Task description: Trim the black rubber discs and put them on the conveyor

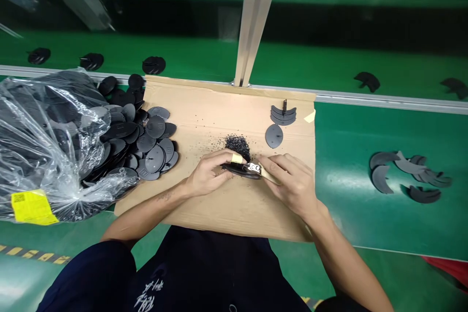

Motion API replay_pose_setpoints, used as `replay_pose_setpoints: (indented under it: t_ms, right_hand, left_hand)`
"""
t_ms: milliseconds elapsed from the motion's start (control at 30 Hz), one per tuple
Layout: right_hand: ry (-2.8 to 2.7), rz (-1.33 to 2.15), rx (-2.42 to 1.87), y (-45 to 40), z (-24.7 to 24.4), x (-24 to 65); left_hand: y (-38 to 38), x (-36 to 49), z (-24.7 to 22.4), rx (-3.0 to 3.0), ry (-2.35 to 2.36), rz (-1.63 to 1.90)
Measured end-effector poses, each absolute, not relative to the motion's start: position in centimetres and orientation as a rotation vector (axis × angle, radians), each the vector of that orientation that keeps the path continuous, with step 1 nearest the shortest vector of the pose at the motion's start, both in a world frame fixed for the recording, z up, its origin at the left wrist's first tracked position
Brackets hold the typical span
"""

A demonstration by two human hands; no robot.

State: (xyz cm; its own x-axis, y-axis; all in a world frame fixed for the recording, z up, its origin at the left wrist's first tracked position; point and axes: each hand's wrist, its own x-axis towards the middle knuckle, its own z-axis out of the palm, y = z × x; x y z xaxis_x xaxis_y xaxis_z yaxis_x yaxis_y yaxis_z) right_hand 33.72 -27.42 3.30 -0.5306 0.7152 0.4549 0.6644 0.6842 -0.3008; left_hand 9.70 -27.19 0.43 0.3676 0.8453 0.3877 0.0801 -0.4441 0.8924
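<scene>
Bagged stock: at the left, a clear plastic bag [60, 144] with a yellow label [33, 207] bulged with dark pieces.
Far left ledge: three dark parts [92, 61] sat spaced apart beyond the metal rail.
Loose discs: a heap of black discs [120, 130] spread beside the bag and overlapped the left edge of the cardboard sheet [204, 107].
Left-hand room: a stretch of cardboard, speckled with crumbs, lay between heap and fingers.
Left hand: the left hand [208, 173] pinched a thin black piece [241, 171] above the cardboard, well in from its near edge; one finger wore a yellowish wrap.
Shavings: a small mound of black bits [237, 144] lay just beyond that piece.
Metal post: the upright [256, 19] rose past the cardboard's far edge.
Right hand: the right hand [292, 183] gripped a pale-handled tool [254, 168], its silvery head at the piece's right end.
Set-down parts: a grey disc [274, 135] and a curved part [283, 115] lay near the far right corner.
Right side: green tabletop [343, 156] ran between the cardboard's right edge and a cluster of crescents [411, 166].
</scene>
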Motion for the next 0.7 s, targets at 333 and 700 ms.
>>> replay_pose_setpoints:
  t_ms: [333, 700]
  right_hand:
    - [-2.363, 0.25, -1.082, -27.6, 3.6, 34.1]
    - [-2.49, 0.103, -1.182, -27.2, 2.5, 35.7]
  left_hand:
    - [-27.2, 9.7, 0.5, 1.822, 0.782, 1.155]
    - [-26.0, 8.9, 1.8, 2.213, 0.963, 0.813]
